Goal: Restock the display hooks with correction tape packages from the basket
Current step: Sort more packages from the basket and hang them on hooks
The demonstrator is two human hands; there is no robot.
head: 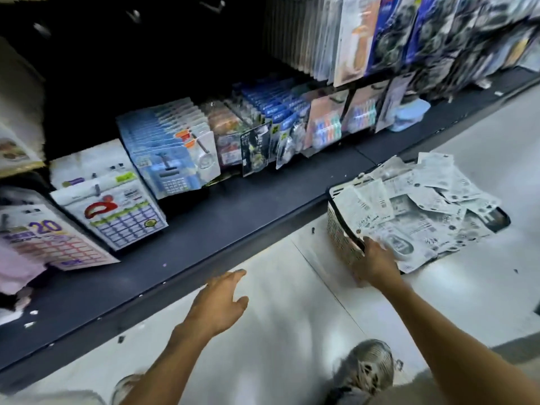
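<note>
Head view: basket (343, 229) sits on the floor against the shelf base (204, 229), within reach of the hooks. Packages (409, 211) are heaped above its rim. Right hand (375, 263) rests at the near corner, fingers curled onto a package, probably to lift it. Left hand (217, 302) hovers free, fingers loosely spread, holding nothing.

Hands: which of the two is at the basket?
The right hand. Its fingers rest on the near corner of the basket, touching the packages heaped there. The left hand hangs open over the floor, touching nothing.
</note>
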